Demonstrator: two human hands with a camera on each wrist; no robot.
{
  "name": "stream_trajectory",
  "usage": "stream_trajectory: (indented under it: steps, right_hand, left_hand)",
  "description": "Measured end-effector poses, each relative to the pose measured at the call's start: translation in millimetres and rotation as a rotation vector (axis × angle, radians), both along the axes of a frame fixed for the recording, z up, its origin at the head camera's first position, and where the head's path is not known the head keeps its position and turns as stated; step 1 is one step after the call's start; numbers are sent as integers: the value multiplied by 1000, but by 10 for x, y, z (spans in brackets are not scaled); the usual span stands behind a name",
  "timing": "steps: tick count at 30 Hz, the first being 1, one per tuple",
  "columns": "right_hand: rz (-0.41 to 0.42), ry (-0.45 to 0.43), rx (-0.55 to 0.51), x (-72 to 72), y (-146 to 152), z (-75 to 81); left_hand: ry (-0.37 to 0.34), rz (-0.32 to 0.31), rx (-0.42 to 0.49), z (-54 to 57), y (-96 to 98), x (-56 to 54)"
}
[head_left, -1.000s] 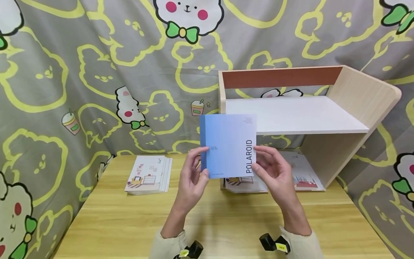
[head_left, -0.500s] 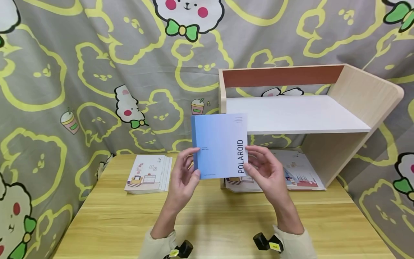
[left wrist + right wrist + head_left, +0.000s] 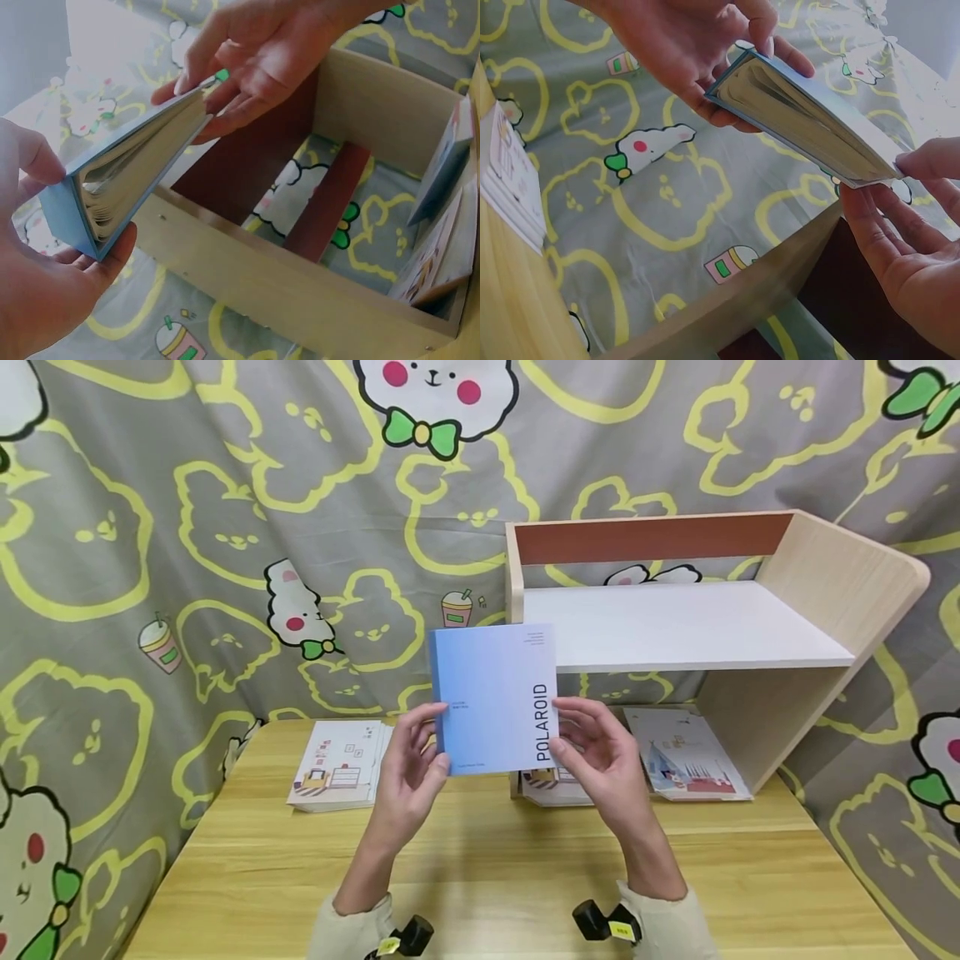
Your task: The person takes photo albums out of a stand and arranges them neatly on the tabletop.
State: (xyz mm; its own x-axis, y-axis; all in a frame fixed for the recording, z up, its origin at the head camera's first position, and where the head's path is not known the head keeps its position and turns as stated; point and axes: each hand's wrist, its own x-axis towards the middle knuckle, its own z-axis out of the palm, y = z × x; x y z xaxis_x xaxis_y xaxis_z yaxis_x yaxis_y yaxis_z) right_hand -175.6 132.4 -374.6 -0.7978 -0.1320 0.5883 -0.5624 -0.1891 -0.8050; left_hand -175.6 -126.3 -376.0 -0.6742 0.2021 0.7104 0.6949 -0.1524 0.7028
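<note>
A light-blue photo album [image 3: 491,697] with POLAROID printed up its right side is held upright above the table, its cover facing the head camera. My left hand [image 3: 408,768] pinches the spine side between thumb and fingers. On the opposite edge, my right hand [image 3: 600,760] grips the cover with its thumb in front and fingers behind. Both wrist views show the album's thick page block; in the left wrist view the album [image 3: 139,165] has its pages slightly fanned between the covers. The back cover is hidden from the head view.
A wooden desk shelf [image 3: 686,627] with a white board stands at the back right. Under it lie an illustrated booklet [image 3: 686,756] and another, partly hidden booklet [image 3: 558,787]. A stack of illustrated booklets [image 3: 337,764] lies on the left of the table [image 3: 495,877]. A patterned curtain [image 3: 360,527] hangs behind.
Both hands have carried the album to the left in the head view, keeping it upright. More of the booklet under the shelf's right side shows now. The grip looks the same.
</note>
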Motion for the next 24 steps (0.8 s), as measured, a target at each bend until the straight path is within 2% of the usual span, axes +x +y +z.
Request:
stream_trajectory:
  steps: [7, 24]
  right_hand:
    - [-18, -6, -6, -8, -97, 7]
    - [20, 9, -46, -57, -339, -32]
  left_hand:
    - [30, -7, -34, 31, -120, -17]
    - [25, 7, -63, 64, -362, -30]
